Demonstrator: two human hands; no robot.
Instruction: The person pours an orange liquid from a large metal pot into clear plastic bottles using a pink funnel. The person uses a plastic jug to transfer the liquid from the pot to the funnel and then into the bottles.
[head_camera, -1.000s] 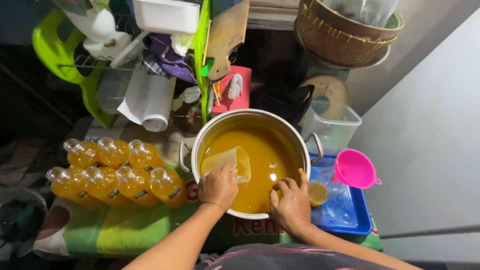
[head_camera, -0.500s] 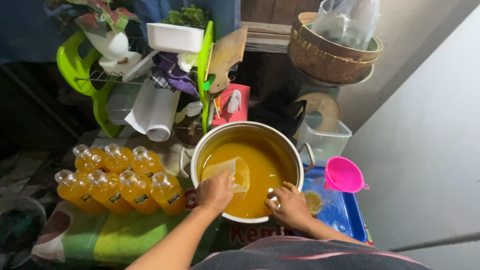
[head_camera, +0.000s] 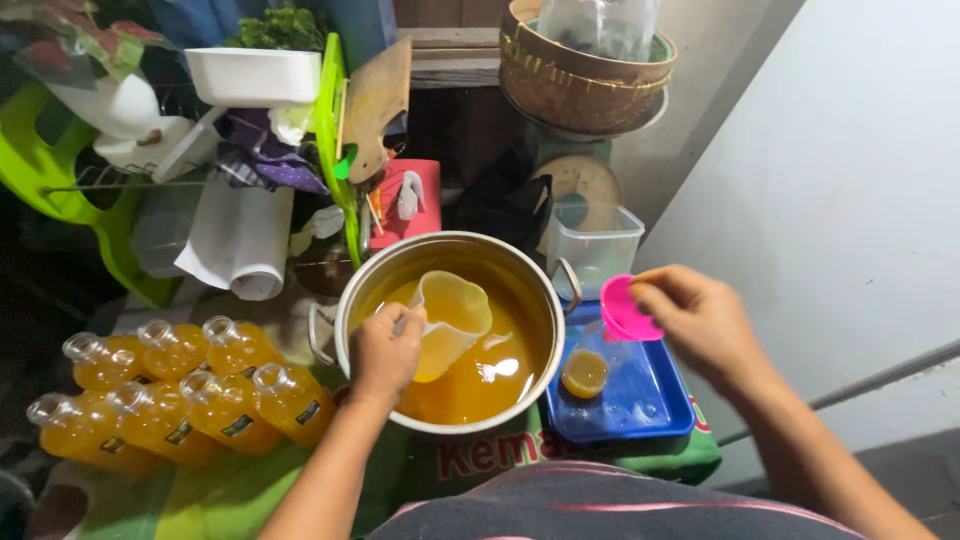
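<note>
Your left hand (head_camera: 385, 352) grips the translucent jug (head_camera: 452, 320) above the orange liquid in the steel pot (head_camera: 350, 300); your right hand (head_camera: 700, 320) pinches the pink funnel (head_camera: 622, 312) right of the pot, over the open bottle (head_camera: 587, 365) on the blue tray (head_camera: 655, 415). Risk: a tilted funnel or overfull jug would likely spill onto the tray.

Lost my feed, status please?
Left hand grips jug in pot. Right hand holds pink funnel over bottle. Nothing blocking.
</note>
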